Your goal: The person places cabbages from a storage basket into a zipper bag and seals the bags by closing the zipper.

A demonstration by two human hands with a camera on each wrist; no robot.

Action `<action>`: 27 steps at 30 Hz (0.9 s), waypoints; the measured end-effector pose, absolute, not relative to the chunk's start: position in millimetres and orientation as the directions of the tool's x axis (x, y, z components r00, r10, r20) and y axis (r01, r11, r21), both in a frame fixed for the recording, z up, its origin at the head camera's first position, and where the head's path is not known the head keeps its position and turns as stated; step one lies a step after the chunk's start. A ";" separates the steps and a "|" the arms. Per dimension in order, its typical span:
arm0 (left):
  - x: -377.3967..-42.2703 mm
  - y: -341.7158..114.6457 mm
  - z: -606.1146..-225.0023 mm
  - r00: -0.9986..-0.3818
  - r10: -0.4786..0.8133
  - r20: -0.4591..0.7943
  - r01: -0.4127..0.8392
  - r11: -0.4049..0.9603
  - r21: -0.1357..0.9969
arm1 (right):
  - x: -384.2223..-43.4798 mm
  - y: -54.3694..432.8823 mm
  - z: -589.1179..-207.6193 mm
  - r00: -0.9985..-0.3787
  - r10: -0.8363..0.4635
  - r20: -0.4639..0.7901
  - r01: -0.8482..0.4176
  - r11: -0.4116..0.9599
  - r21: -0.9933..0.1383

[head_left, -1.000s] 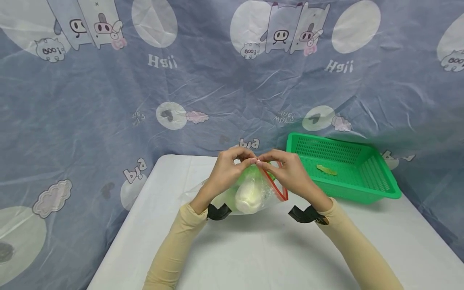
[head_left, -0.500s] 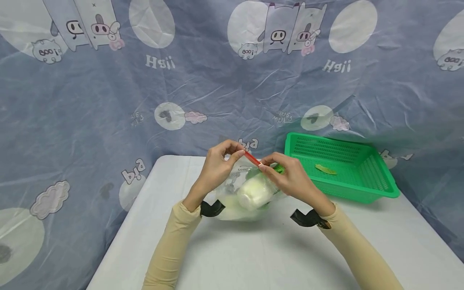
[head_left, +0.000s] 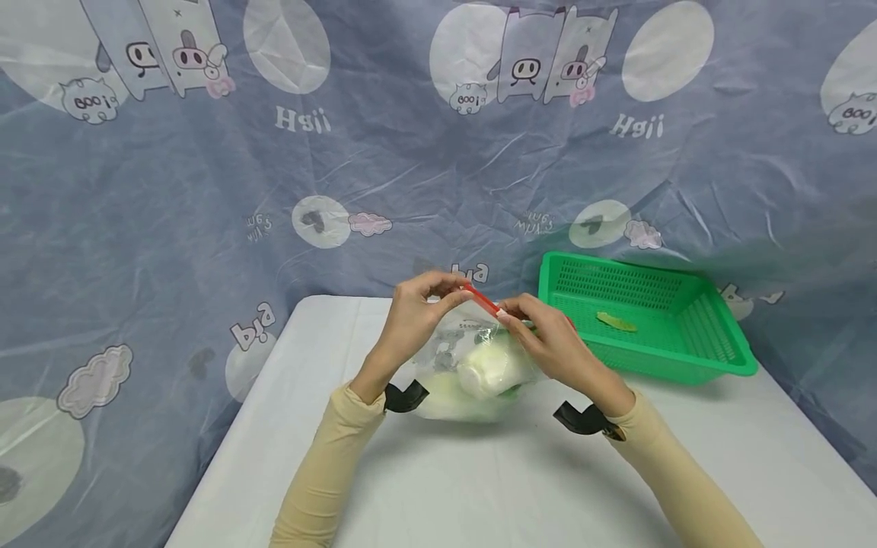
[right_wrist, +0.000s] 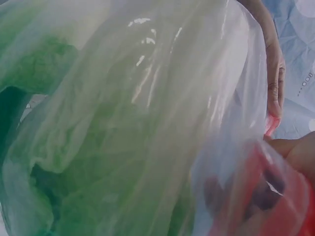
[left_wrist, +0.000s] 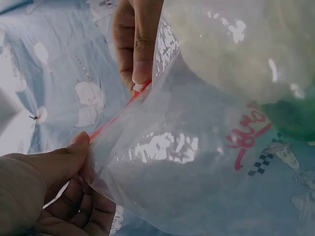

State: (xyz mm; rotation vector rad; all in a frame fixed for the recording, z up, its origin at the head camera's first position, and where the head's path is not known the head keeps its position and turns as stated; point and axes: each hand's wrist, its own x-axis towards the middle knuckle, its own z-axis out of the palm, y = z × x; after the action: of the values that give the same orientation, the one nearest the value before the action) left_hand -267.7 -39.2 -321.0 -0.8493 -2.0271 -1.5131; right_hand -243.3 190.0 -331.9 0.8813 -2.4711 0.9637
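A clear zip bag with a red closure strip hangs between my two hands over the table. Inside it are pale Chinese cabbages, white at the base and green at the leaves, which fill much of the right wrist view. My left hand pinches one end of the red strip between thumb and fingers. At the small white slider, my right hand pinches the strip with thumb and index finger. The strip runs taut between the hands; beyond the right hand it is partly hidden.
At the back right of the white table stands a green plastic basket. A loose leaf piece lies in it. A patterned grey-blue cloth hangs behind the table.
My hands, together at the bag's corner a second ago, are now apart with the red strip stretched between them. The right hand and slider have moved slightly right; the bag has turned.
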 end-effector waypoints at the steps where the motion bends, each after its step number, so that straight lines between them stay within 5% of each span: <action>1: -268.0 -38.7 -321.9 -0.698 0.205 0.686 0.716 0.201 0.668 | -242.5 190.8 -332.8 -0.748 -0.421 0.514 -0.658 0.575 -0.486; 13: -263.0 -45.8 -316.3 -0.732 0.234 0.640 0.682 0.240 0.691 | -238.5 192.5 -337.7 -0.557 -0.504 0.660 -0.802 0.533 -0.270; 23: -263.7 -32.4 -323.9 -0.681 0.285 0.674 0.732 0.234 0.641 | -232.2 205.9 -339.3 -0.653 -0.447 0.611 -0.741 0.543 -0.394; 27: -265.8 -29.3 -325.0 -0.694 0.323 0.644 0.718 0.238 0.654 | -233.1 210.0 -341.4 -0.629 -0.444 0.638 -0.751 0.558 -0.353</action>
State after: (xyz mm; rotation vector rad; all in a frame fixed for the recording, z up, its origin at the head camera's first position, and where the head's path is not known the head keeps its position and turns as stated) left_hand -265.8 -29.3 -325.0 -0.9580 -2.1425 -1.4442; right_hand -233.1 210.0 -341.4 0.9613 -2.3107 0.8475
